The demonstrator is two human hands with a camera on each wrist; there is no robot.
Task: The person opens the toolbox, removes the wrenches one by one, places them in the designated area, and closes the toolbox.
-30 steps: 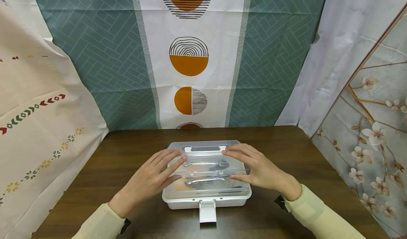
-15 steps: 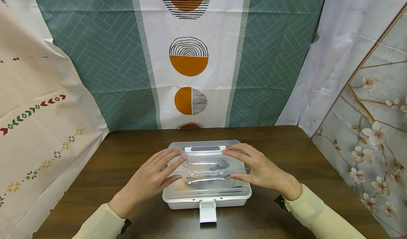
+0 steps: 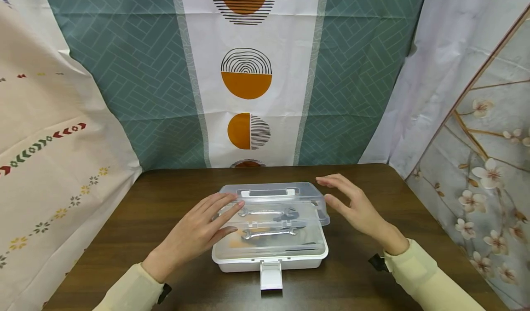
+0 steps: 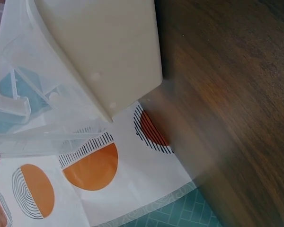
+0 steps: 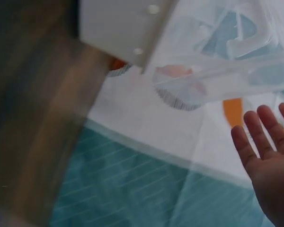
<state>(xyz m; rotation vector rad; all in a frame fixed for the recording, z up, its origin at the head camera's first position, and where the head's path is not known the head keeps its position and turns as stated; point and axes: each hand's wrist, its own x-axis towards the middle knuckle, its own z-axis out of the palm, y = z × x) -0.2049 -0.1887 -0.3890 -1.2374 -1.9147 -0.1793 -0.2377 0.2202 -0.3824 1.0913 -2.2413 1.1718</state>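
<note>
In the head view a white storage box [image 3: 236,266] with a clear lid [image 3: 265,192] sits on the table; a white latch [image 3: 271,276] hangs at its front. Through the clear plastic shows a silver wrench [image 3: 269,233], with a second wrench shape [image 3: 267,212] behind it. My left hand [image 3: 198,226] lies along the lid's left side, fingers extended; whether the fingertips touch it is hard to tell. Off the lid's right side, my right hand [image 3: 358,207] is raised with spread fingers, holding nothing. The right wrist view shows that hand's straight fingers [image 5: 273,133] apart from the clear plastic.
Brown tabletop [image 3: 165,196] surrounds the box. A patterned green and white cloth [image 3: 352,71] hangs behind the table's far edge. Pale curtains hang on the left [image 3: 62,141] and, with flowers, on the right [image 3: 468,173].
My right hand has moved right and slightly up, away from the lid's right side, and its fingers have spread. The left hand and the box have stayed in place.
</note>
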